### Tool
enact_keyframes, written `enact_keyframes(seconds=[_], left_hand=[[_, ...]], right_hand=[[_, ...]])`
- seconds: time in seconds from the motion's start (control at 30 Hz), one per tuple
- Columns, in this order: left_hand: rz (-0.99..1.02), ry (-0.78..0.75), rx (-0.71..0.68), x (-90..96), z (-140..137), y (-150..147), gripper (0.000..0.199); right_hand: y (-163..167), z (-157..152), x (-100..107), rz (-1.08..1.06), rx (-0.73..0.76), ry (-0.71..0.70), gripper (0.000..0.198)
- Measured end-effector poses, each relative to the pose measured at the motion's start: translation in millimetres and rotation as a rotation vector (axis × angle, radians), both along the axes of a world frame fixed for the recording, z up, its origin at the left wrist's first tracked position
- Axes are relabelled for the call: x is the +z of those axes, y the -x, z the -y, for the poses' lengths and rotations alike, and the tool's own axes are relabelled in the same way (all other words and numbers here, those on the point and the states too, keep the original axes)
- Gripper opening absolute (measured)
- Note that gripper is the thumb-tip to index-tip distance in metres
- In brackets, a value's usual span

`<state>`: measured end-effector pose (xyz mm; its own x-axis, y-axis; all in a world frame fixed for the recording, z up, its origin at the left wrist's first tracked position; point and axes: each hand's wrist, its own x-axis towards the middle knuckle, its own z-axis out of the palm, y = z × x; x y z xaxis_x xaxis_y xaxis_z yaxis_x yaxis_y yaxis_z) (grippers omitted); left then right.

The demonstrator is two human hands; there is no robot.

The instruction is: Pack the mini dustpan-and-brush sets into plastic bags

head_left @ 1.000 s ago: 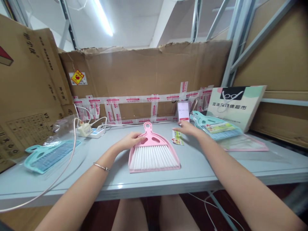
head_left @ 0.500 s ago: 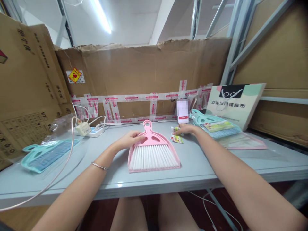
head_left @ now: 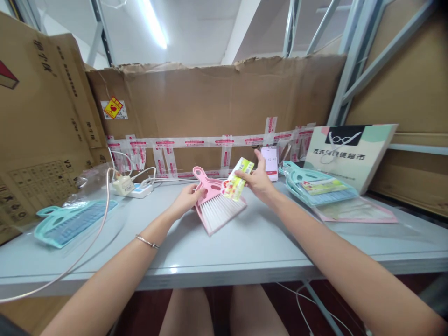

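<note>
A pink dustpan point(head_left: 214, 185) with a white-bristled brush point(head_left: 220, 212) nested in it is tilted in front of me. My left hand point(head_left: 189, 198) grips its left side near the handle, thumb on top. My right hand point(head_left: 259, 179) pinches a yellow-green printed card point(head_left: 239, 179) between thumb and fingers, its index finger raised. The card overlaps the right part of the dustpan from my view, covering some of the bristles. Whether card and dustpan touch, I cannot tell.
Wrapped teal dustpan sets lie at left point(head_left: 72, 223) and right point(head_left: 315, 182). A phone point(head_left: 269, 163) leans at the back, near a white box point(head_left: 350, 151). A power strip point(head_left: 142, 190) trails a cable point(head_left: 101, 224). A big cardboard carton point(head_left: 196, 102) backs the grey table point(head_left: 280, 252).
My right hand has picked up the printed card from the table and brought it left over the dustpan. My left hand has turned and tilted the dustpan.
</note>
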<state>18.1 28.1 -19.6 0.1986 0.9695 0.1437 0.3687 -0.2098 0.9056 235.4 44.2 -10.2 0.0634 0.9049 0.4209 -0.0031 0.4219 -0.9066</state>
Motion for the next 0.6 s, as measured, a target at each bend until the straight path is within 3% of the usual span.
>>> enact_keyframes(seconds=[0.07,0.17,0.33,0.6], left_hand=[[0.069,0.011,0.024,-1.5,1.0,-3.6,0.036],[0.164,-0.018,0.037,0.2,4.4,-7.4,0.036],[0.268,-0.11,0.006,9.0,10.1,-7.9,0.04],[0.274,-0.147,-0.113,13.3,17.3,-8.3,0.066]], right_hand=[[21.7,10.7,-4.0,-0.146,0.108,-0.017,0.106],[41.1,21.4,-12.7,-0.148,0.149,-0.046,0.098],[41.2,26.9,-18.6,0.048,-0.02,-0.311,0.071],[35.6,28.0,-16.9,0.256,-0.197,-0.42,0.063]])
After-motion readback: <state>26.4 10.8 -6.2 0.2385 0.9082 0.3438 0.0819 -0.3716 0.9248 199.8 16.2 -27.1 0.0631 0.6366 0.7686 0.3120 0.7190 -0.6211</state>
